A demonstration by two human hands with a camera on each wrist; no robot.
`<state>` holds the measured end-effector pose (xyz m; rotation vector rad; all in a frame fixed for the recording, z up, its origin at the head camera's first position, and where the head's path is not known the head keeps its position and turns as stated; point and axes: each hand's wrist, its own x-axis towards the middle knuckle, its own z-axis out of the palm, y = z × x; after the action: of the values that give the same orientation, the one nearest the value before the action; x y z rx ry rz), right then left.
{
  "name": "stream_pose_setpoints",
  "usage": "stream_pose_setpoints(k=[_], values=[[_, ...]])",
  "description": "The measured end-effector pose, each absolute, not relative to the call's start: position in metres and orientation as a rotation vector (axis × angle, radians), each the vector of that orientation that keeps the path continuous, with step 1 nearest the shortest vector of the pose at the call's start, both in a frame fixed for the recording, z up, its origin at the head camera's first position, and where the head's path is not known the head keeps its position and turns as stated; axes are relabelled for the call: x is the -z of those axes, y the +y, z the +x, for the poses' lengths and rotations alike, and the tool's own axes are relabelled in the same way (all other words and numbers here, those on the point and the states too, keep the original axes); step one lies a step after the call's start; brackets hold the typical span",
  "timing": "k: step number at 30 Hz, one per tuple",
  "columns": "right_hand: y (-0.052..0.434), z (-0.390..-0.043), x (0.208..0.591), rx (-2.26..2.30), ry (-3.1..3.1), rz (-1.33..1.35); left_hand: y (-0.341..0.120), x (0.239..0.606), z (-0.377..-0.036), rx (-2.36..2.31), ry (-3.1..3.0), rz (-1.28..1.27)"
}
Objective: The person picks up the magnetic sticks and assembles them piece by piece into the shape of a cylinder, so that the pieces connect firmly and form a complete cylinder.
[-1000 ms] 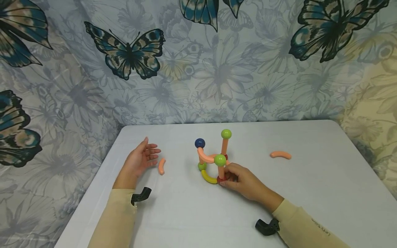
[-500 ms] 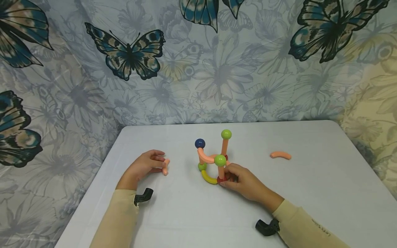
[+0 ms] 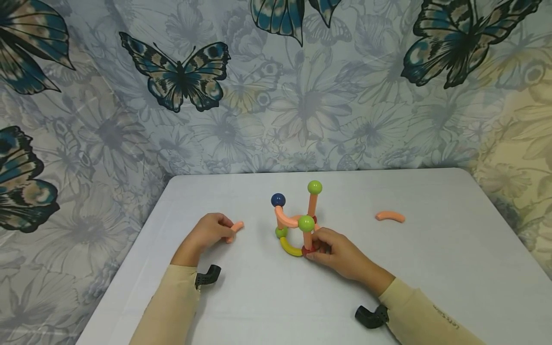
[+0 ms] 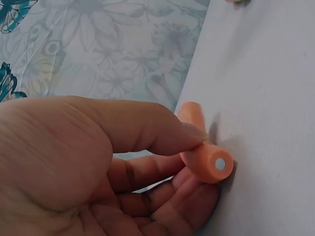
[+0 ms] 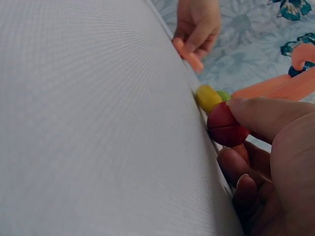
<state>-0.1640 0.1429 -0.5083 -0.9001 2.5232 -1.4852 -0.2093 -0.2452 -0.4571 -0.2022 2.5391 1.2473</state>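
From the head view, the left hand point(image 3: 210, 233) pinches a curved orange rod point(image 3: 235, 229) just left of the ball-and-rod structure point(image 3: 297, 221) at the table point(image 3: 431, 268) centre; the right hand point(image 3: 334, 251) grips its red ball point(image 3: 307, 249) (near right corner).

Left wrist: thumb and fingers point(image 4: 162, 135) curl round the rod point(image 4: 202, 152).

Right wrist: fingertips point(image 5: 256, 115) clamp the red ball point(image 5: 225, 126), beside a yellow rod point(image 5: 208, 97).
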Motion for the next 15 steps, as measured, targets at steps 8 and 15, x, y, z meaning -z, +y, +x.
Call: stream_pose_setpoints(k=[8,15], values=[[0.147,-0.165,0.505,1.55,2.486,-0.927,-0.246,0.466,-0.217,-1.574,2.356,-0.181],[0.163,-0.173,0.5,1.652,2.462,-1.029,-0.249,0.469,-0.223,-1.833,2.206,-0.176]])
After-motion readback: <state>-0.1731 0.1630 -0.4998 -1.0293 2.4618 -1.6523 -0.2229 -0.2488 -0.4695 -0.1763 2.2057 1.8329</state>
